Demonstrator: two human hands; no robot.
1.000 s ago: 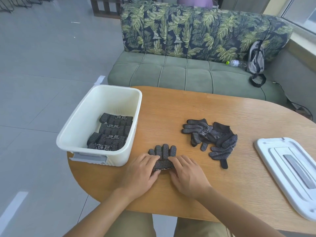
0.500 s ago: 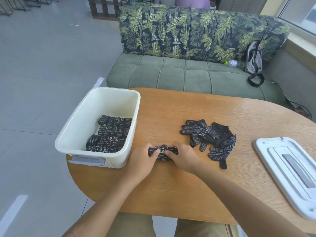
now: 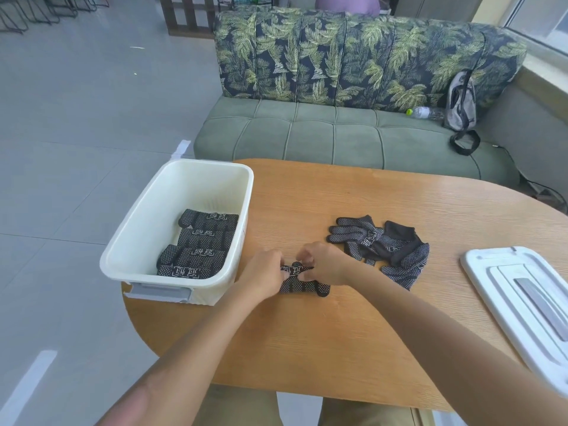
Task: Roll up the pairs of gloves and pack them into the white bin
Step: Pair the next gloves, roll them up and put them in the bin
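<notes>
- My left hand (image 3: 263, 273) is at the left end of the glove roll (image 3: 304, 282), fingers curled onto it, gripping the fabric.
- My right hand (image 3: 324, 264) is at the top right of the same roll, fingers bent and pinching its upper edge close to my left fingertips.
- The glove roll lies on the wooden table (image 3: 353, 327), just right of the white bin (image 3: 196, 176) and near the table's front half. It is black with white dots; its lower right end shows past my right hand.
- The white bin stands at the table's left edge, partly overhanging it. Four rolled pairs (image 3: 199, 244) lie inside, stacked in a row along the bin's right side, each showing a white logo.
- The loose gloves (image 3: 384, 249) lie in a heap on the table to the right of my hands, apart from the roll I hold. How many gloves the heap contains I cannot tell.
- The white lid (image 3: 522, 302) lies flat at the table's right edge, well apart from the bin.
- Beyond the table stands a green sofa (image 3: 307, 133) with a leaf-print back. A grey bag (image 3: 461, 103) and a plastic bottle (image 3: 422, 112) rest at its right end.
</notes>
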